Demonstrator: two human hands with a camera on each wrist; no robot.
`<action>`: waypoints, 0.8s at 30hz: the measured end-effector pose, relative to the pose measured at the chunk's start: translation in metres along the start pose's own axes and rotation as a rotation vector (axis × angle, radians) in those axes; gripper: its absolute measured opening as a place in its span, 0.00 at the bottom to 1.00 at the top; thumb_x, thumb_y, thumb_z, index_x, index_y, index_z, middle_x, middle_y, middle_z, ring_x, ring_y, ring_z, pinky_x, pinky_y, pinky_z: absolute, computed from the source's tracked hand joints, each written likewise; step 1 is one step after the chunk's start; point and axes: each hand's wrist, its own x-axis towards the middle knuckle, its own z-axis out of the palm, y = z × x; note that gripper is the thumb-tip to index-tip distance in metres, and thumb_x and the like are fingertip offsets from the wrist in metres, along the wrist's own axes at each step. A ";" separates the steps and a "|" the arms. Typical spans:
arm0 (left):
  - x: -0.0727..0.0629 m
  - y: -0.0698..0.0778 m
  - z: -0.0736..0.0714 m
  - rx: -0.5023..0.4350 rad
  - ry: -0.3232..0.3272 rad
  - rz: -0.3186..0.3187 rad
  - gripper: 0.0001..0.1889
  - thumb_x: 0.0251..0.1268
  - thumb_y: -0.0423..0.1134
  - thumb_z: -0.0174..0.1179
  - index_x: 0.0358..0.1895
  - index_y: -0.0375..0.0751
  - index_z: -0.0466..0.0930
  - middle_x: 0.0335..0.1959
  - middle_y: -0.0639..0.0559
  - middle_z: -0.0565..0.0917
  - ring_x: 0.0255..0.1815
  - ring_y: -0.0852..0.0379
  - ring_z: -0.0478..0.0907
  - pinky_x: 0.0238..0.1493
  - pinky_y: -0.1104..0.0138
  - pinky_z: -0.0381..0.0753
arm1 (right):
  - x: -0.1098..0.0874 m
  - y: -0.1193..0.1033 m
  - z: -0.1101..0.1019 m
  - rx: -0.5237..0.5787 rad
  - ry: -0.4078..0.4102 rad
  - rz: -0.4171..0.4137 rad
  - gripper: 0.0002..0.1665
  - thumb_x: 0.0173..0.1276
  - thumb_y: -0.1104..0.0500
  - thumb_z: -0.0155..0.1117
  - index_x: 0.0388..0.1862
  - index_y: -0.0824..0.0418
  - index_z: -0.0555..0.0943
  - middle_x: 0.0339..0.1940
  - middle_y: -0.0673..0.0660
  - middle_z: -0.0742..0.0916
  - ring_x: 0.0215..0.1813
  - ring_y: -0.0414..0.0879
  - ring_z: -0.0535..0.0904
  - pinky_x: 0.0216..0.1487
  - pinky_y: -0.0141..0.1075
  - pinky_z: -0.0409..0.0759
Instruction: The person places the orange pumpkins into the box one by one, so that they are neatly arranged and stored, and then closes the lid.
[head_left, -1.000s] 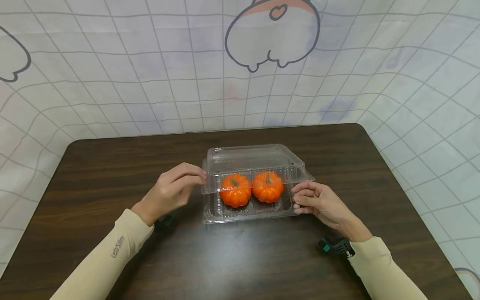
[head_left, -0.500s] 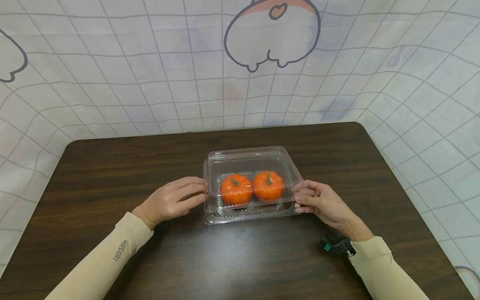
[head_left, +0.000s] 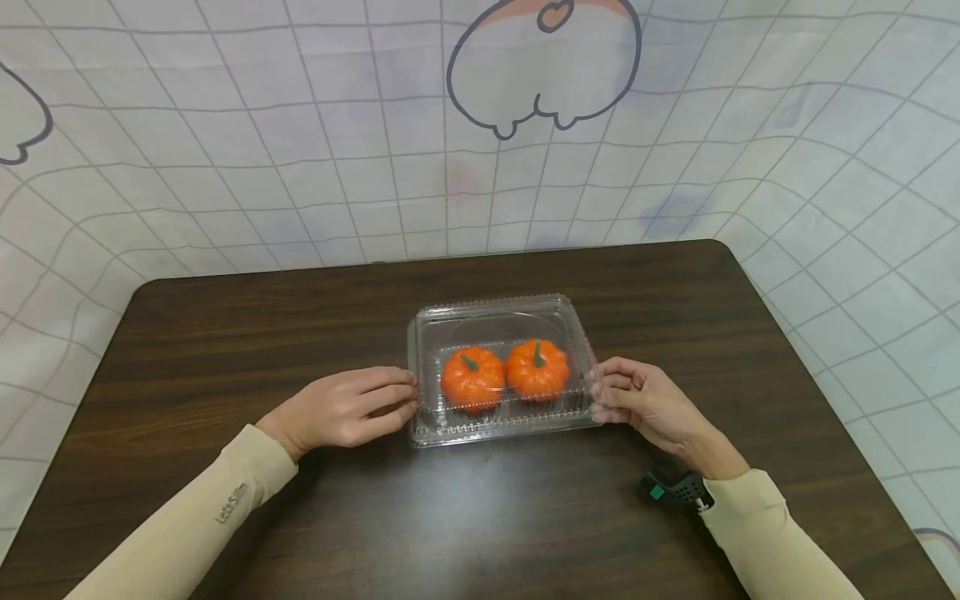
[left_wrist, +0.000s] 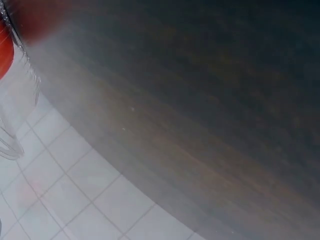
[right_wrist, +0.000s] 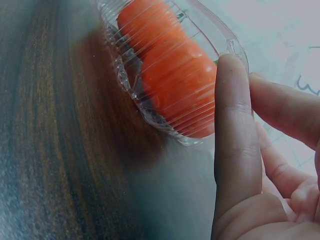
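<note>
A clear plastic clamshell container (head_left: 480, 433) stands on the dark wooden table, its lid (head_left: 491, 321) lowered over the base. Inside sit two small orange pumpkins, the left one (head_left: 473, 379) and the right one (head_left: 537, 370), each with a green stem. My left hand (head_left: 347, 406) holds the container's left edge between thumb and fingers, their tips overlapping the clear plastic. At the opposite edge my right hand (head_left: 651, 406) pinches the plastic. In the right wrist view its thumb (right_wrist: 235, 130) lies along the container's side, with the other fingers behind. The left hand is out of its own wrist view.
The brown table (head_left: 480, 517) extends around the container, its far edge near a white cloth (head_left: 360, 200) with a grid pattern and cartoon outlines. More of that cloth hangs at both sides. A dark strap (head_left: 678, 490) is on the right wrist.
The lid has come down from a raised, tilted position over the pumpkins onto the base. My left hand has moved down and toward me with it. The right hand has stayed at its edge.
</note>
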 end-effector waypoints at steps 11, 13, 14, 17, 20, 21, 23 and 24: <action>-0.002 0.002 0.004 0.004 -0.004 0.036 0.12 0.79 0.27 0.52 0.44 0.37 0.88 0.43 0.43 0.91 0.46 0.48 0.89 0.51 0.58 0.91 | -0.002 0.002 -0.003 -0.009 0.009 -0.005 0.11 0.77 0.70 0.58 0.52 0.57 0.79 0.39 0.46 0.89 0.39 0.38 0.88 0.44 0.30 0.90; -0.003 0.002 0.004 0.007 -0.012 0.039 0.13 0.79 0.27 0.51 0.44 0.37 0.88 0.44 0.43 0.91 0.46 0.48 0.89 0.51 0.58 0.91 | -0.002 0.002 -0.003 -0.015 0.013 -0.004 0.11 0.78 0.69 0.58 0.52 0.57 0.78 0.39 0.46 0.89 0.39 0.38 0.88 0.43 0.30 0.90; -0.003 0.003 0.004 0.005 -0.016 0.039 0.13 0.79 0.27 0.51 0.44 0.37 0.88 0.44 0.43 0.91 0.46 0.48 0.89 0.51 0.58 0.91 | -0.002 0.002 -0.003 -0.019 0.013 -0.004 0.11 0.78 0.69 0.57 0.52 0.57 0.78 0.39 0.45 0.89 0.38 0.38 0.88 0.43 0.30 0.90; -0.004 0.003 0.003 0.013 -0.024 0.038 0.13 0.79 0.27 0.50 0.44 0.37 0.87 0.44 0.43 0.91 0.47 0.48 0.89 0.51 0.58 0.91 | -0.002 0.002 -0.003 -0.028 0.012 -0.007 0.11 0.79 0.69 0.56 0.53 0.56 0.78 0.39 0.45 0.89 0.38 0.37 0.88 0.42 0.29 0.90; -0.004 0.004 0.002 0.023 -0.034 0.034 0.14 0.79 0.26 0.50 0.45 0.37 0.87 0.44 0.43 0.91 0.47 0.48 0.89 0.51 0.58 0.91 | -0.002 0.002 -0.003 -0.033 0.012 -0.008 0.11 0.79 0.68 0.56 0.54 0.56 0.78 0.40 0.45 0.89 0.39 0.36 0.87 0.42 0.29 0.89; -0.004 0.004 0.002 0.027 -0.040 0.030 0.14 0.79 0.26 0.50 0.45 0.37 0.87 0.45 0.43 0.91 0.47 0.49 0.89 0.51 0.58 0.90 | -0.002 0.002 -0.003 -0.035 0.013 -0.009 0.11 0.79 0.68 0.56 0.54 0.56 0.78 0.40 0.45 0.89 0.39 0.36 0.87 0.42 0.29 0.89; -0.004 0.004 0.001 0.030 -0.048 0.027 0.14 0.79 0.25 0.49 0.46 0.37 0.87 0.45 0.43 0.91 0.48 0.49 0.89 0.52 0.58 0.90 | -0.002 0.002 -0.003 -0.037 0.018 -0.007 0.10 0.79 0.67 0.56 0.54 0.57 0.78 0.41 0.45 0.89 0.40 0.37 0.87 0.43 0.30 0.90; -0.004 0.004 0.001 0.036 -0.061 0.026 0.14 0.79 0.26 0.49 0.46 0.37 0.87 0.45 0.43 0.91 0.48 0.49 0.89 0.52 0.59 0.90 | -0.002 0.002 -0.003 -0.040 0.023 -0.005 0.10 0.80 0.67 0.56 0.54 0.57 0.78 0.41 0.45 0.89 0.40 0.37 0.87 0.43 0.30 0.90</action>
